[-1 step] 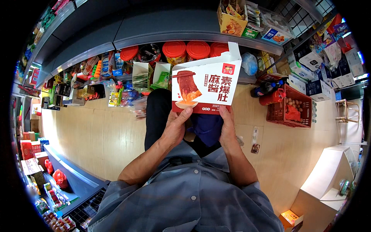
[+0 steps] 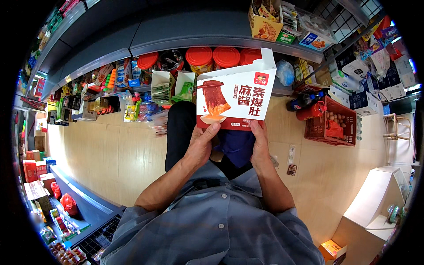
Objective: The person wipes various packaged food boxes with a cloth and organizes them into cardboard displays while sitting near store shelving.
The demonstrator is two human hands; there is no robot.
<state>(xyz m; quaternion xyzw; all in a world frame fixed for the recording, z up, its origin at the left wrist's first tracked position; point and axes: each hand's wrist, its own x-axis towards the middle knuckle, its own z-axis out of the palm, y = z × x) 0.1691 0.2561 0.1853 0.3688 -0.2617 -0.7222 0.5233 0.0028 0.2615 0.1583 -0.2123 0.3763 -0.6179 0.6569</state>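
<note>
Left hand (image 2: 199,145) in a thumb-front grip, left thumb (image 2: 212,131) angled up and inward, fingers mostly hidden behind. Right hand (image 2: 260,143) apart, to its right, about level, same grip, right thumb (image 2: 255,129) up. Left forearm (image 2: 170,183), right forearm (image 2: 274,185) each run back and outward from the hand.

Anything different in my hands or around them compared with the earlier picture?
Nothing visibly changed: nothing was taken hold of or let go. The left hand and right hand still hold the white-and-red carton by its lower part, at the same tilt. The red-lidded jars on the shelf and the red crate on the floor are where they were.
</note>
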